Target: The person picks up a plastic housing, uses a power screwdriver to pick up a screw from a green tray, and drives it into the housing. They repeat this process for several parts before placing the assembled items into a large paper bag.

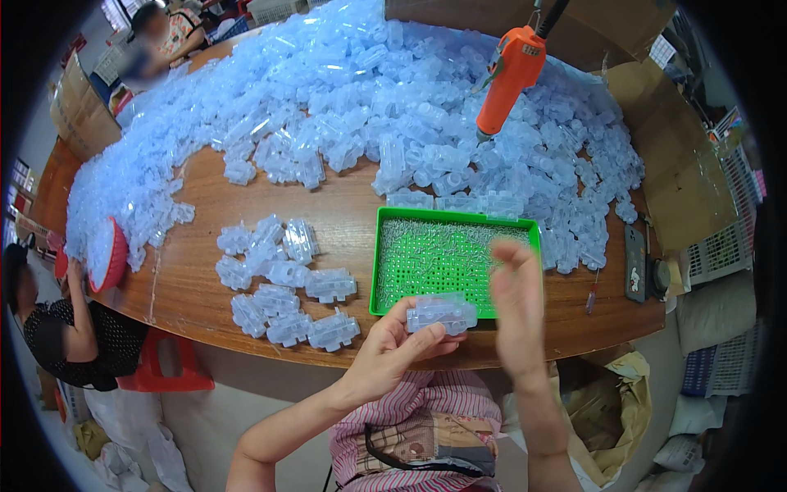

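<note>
The left hand (402,340) pinches one clear plastic piece (443,316) between thumb and fingers, over the near edge of the green tray (375,264). The right hand (518,316), well apart from the left, hangs with bent fingers over the tray's right side; it is blurred, and I cannot tell whether it holds anything. As far as I can judge, the work is at an early stage: a single piece is in hand, a small group (331,284) of like pieces lies apart on the left of the table (197,193), and a far larger heap (328,90) covers the far side. Whether the group is finished or waiting cannot be told, nor whether any screws sit in the held piece. Loose screws (403,233) are thickest at the tray's far end and sparser at the near end. An orange driver (511,80) hangs over the heap, beyond the tray. Pieces crowd the tray's far edge, and the right hand hides part of its right side. Farther right lie a small screwdriver (591,298) and a phone (634,264), beside cardboard (676,164). A red bowl (117,261) stands at the left, near a seated co-worker (59,340).
</note>
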`<action>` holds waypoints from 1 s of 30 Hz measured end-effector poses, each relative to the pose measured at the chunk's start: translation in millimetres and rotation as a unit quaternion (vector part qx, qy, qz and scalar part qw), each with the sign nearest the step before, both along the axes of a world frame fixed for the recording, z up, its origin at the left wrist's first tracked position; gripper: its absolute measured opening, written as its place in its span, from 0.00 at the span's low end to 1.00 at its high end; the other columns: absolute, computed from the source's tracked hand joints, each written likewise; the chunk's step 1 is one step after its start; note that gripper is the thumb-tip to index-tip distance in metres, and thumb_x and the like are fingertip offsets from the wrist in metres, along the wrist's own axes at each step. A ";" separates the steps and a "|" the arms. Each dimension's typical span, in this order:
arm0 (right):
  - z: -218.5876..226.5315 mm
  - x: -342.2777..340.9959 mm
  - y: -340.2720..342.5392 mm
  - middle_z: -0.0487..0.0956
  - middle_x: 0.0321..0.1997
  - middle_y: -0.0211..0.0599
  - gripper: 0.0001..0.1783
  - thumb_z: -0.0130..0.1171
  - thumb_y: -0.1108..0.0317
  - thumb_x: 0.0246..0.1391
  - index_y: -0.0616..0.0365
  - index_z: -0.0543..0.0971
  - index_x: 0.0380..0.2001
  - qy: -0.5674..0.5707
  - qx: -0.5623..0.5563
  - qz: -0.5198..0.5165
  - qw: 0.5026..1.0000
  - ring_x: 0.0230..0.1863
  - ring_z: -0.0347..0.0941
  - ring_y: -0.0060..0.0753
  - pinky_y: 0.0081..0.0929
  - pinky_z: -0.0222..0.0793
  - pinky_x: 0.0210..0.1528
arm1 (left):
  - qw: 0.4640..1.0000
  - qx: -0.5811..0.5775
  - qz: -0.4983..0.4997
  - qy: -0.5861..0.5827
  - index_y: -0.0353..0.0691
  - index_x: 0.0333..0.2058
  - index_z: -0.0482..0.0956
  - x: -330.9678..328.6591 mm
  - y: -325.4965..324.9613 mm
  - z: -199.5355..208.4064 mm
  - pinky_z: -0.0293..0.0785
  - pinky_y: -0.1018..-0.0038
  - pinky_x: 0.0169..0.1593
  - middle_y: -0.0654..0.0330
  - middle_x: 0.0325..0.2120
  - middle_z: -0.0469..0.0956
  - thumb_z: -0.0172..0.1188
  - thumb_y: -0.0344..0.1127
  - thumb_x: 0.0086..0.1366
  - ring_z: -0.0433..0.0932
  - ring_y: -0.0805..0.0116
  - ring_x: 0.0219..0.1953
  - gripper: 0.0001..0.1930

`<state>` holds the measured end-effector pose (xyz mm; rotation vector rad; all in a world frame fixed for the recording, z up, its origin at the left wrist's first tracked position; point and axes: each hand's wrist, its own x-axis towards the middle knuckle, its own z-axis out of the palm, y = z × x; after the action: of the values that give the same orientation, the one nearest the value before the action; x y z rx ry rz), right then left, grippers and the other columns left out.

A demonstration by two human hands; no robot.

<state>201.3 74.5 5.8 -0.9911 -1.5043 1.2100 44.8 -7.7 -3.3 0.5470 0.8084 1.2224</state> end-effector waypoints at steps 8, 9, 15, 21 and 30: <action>63.6 2.8 152.9 0.64 0.60 0.45 0.37 0.63 0.53 0.52 0.65 0.62 0.57 -0.076 0.178 -0.029 0.981 0.59 0.62 0.36 0.34 0.55 0.61 | 0.994 -0.036 -0.106 0.001 0.34 0.53 0.62 6.7 -11.3 -28.2 0.76 0.78 0.47 0.53 0.44 0.74 0.48 0.37 0.70 0.78 0.69 0.44 0.17; 66.0 1.1 157.9 0.64 0.60 0.45 0.37 0.63 0.53 0.52 0.65 0.62 0.57 -0.080 0.181 -0.022 0.980 0.59 0.62 0.36 0.34 0.55 0.61 | 0.993 -0.030 -0.109 0.017 0.33 0.52 0.62 7.0 -14.4 -34.9 0.75 0.79 0.48 0.56 0.44 0.74 0.48 0.36 0.70 0.77 0.70 0.44 0.16; 64.6 -17.9 149.1 0.78 0.43 0.40 0.27 0.67 0.61 0.48 0.60 0.70 0.48 -0.053 0.104 0.128 0.985 0.42 0.74 0.25 0.28 0.68 0.50 | 0.998 -0.012 -0.035 0.041 0.31 0.50 0.63 14.9 -20.3 -52.5 0.76 0.77 0.46 0.55 0.41 0.76 0.50 0.33 0.69 0.78 0.71 0.41 0.15; 46.2 -14.0 117.8 0.72 0.33 0.35 0.23 0.53 0.57 0.55 0.64 0.68 0.46 0.069 0.005 0.168 0.983 0.35 0.70 0.27 0.41 0.70 0.50 | 1.000 -0.017 -0.017 0.011 0.28 0.48 0.64 16.7 -14.7 -57.5 0.77 0.77 0.45 0.53 0.40 0.77 0.51 0.32 0.68 0.79 0.70 0.41 0.15; 50.6 -11.4 6.7 0.67 0.17 0.32 0.34 0.50 0.36 0.53 0.61 0.68 0.39 0.229 0.035 0.221 0.947 0.18 0.64 0.27 0.25 0.68 0.20 | 0.996 -0.070 0.046 0.034 0.29 0.46 0.70 24.4 -12.2 -53.7 0.76 0.79 0.41 0.57 0.35 0.80 0.57 0.32 0.65 0.78 0.76 0.36 0.15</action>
<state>189.9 81.2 56.5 -0.2878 -1.4105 1.5593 69.2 -19.9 -57.0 0.4423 0.9779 1.2267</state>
